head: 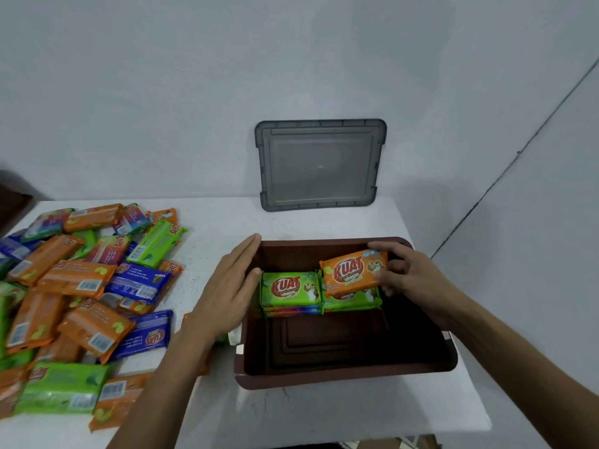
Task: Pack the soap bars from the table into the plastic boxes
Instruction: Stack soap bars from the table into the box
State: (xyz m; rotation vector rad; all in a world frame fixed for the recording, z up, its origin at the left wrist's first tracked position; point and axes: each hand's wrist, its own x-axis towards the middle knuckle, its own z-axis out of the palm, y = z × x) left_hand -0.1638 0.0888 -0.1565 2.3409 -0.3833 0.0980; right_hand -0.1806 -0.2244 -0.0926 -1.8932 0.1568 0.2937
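Done: two short stacks of soap bars (pixel 319 291) at the far end of the brown box (pixel 343 377).
In hand: right hand (pixel 405 273) fingers pinch an orange bar (pixel 351 272) over the right stack; left hand (pixel 227 286) fingers straight, released, at the box's left wall.
Left: a big pile of bars (pixel 81 296) on the desk (pixel 324 413); most remains, I judge.

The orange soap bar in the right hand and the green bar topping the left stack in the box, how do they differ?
Colour: the orange soap bar has an orange wrapper, the green bar a green one. Support: the right hand pinches the orange soap bar, tilted above the right stack; the green bar lies flat on its own stack. Both show the KUAT label upward, inside the brown box.
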